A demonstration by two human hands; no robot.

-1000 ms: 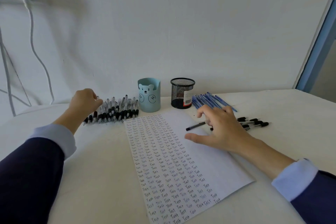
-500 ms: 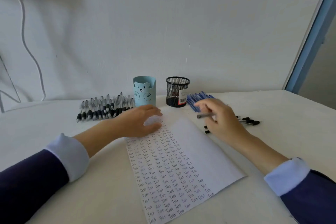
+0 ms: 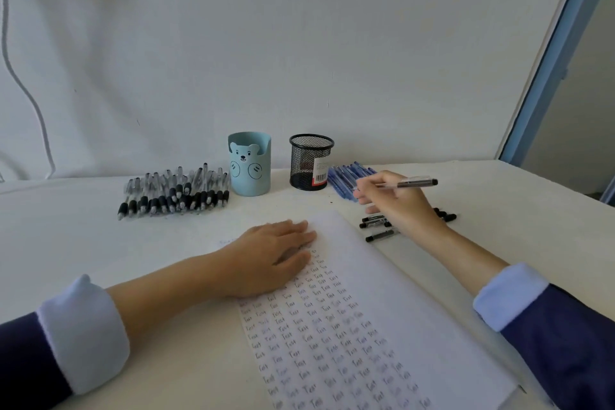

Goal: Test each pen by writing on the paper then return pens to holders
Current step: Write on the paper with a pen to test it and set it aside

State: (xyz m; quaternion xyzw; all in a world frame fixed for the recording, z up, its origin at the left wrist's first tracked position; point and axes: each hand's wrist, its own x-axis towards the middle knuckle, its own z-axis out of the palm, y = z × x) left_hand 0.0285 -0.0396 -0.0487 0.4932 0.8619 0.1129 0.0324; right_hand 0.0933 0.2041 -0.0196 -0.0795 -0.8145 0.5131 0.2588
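Pen (image 3: 412, 182) runs L-R, free end right, pinched in R hand (image 3: 396, 206); L hand (image 3: 266, 260) flat on paper (image 3: 382, 276).

Paper (image 3: 382, 276): 1 word, "Test", is handwritten over and over in rows and columns down the left part of the sheet. Many entries are blurred and are read only by their shape.

Black mesh holder (image 3: 307, 156): a white and red label (image 3: 321, 172) is stuck low on its wall, and a barcode is printed on it. The digits are too small to be read.

Blue holder (image 3: 249, 176): a bear face is drawn on the front.

Raised pen (image 3: 411, 182): the barrel marking cannot be read.
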